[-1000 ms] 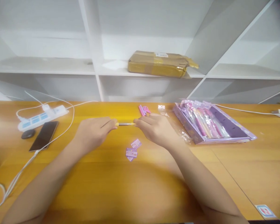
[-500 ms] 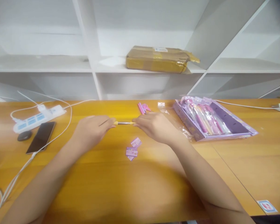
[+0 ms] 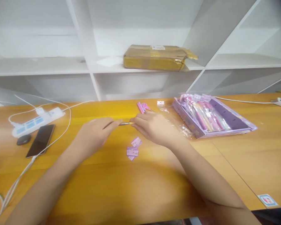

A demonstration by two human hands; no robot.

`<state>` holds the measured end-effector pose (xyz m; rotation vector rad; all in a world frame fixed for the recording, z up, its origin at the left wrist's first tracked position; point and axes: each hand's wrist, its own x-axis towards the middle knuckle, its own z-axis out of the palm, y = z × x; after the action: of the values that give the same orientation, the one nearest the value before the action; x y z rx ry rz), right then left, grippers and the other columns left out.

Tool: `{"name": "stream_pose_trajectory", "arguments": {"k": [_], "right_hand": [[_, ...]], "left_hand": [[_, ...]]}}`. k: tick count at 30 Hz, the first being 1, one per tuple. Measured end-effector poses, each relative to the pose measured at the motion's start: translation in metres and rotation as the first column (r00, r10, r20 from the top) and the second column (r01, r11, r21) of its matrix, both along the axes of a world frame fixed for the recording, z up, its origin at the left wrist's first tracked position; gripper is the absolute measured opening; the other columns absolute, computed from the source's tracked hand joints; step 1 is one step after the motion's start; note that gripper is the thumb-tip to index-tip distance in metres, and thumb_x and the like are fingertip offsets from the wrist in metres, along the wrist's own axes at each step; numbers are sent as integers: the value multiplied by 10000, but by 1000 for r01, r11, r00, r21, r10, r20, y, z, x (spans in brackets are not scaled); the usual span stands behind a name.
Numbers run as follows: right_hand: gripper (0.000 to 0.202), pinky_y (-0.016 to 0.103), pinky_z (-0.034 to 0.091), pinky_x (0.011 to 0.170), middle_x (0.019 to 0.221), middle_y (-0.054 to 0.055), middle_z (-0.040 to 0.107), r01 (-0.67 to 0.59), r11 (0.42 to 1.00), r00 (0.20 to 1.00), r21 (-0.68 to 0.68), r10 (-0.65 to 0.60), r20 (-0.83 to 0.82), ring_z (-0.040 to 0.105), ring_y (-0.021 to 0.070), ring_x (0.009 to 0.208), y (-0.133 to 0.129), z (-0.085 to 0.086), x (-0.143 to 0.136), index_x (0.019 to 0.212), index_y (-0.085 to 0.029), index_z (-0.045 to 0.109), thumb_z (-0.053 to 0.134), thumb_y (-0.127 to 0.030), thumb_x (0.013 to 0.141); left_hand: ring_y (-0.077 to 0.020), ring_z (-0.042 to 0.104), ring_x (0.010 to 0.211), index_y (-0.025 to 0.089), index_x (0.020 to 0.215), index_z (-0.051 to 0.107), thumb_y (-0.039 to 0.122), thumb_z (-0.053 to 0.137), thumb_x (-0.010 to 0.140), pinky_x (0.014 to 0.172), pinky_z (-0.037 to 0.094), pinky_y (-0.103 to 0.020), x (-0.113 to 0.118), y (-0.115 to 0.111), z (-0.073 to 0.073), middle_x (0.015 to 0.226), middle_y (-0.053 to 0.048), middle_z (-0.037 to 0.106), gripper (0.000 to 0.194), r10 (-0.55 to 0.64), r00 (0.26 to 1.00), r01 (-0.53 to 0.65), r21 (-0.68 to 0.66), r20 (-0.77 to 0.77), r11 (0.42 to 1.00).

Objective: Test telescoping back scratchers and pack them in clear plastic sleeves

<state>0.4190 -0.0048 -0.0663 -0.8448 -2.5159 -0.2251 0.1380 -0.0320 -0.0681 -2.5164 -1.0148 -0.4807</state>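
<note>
My left hand [image 3: 96, 129] and my right hand [image 3: 151, 126] are held a little apart above the wooden table. Between them runs a thin pen-like stick [image 3: 125, 123], silver in the middle with a bit of yellow at its right end. My left fingers pinch its left end, and my right fingers close round the other. Much of its length is hidden in my hands. Just beyond my right hand lie small pink items [image 3: 142, 107], partly covered by it. Below the stick are several small purple printed cards [image 3: 132, 152] on the table.
At right, a purple box [image 3: 196, 132] holds pink and yellow items in clear wrappers, with clear plastic film [image 3: 182, 129] beside it. At left are a power strip [image 3: 38, 122], white cables, a black mouse [image 3: 23, 140] and a phone [image 3: 41, 140]. A taped parcel [image 3: 154, 59] sits on the shelf.
My left fingers have slid over the stick's yellow left part toward my right hand, so less of it shows. The view has shifted slightly.
</note>
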Motion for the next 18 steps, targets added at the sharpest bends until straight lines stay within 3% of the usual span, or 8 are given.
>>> {"name": "stream_pose_trajectory", "arguments": {"k": [8, 14, 18], "right_hand": [[401, 322, 252, 694, 747, 5, 636, -34, 995, 999, 91, 33, 20, 459, 137, 652, -8, -3, -10, 843, -170, 647, 473, -374, 1141], [300, 309, 279, 720, 738, -12, 624, -126, 977, 992, 170, 122, 33, 406, 130, 633, -5, -5, -7, 872, -175, 640, 485, -226, 1124], [330, 322, 260, 702, 759, -1, 645, -77, 985, 997, 157, 78, 6, 418, 134, 636, -6, -6, -12, 883, -174, 645, 479, -304, 1138]], "left_hand": [[-207, 749, 918, 236, 1389, 634, 123, 511, 1045, 700, 527, -308, -1, -5, -8, 1115, -52, 791, 383, -59, 998, 59, -27, 15, 998], [-211, 749, 926, 247, 1406, 627, 137, 483, 1050, 680, 516, -306, -3, -6, -7, 1135, -44, 797, 400, -71, 997, 72, -30, 15, 997], [-211, 746, 908, 248, 1391, 647, 93, 497, 1021, 672, 505, -305, -3, -8, -3, 1113, -47, 802, 428, -78, 997, 77, 52, 11, 996]]}}
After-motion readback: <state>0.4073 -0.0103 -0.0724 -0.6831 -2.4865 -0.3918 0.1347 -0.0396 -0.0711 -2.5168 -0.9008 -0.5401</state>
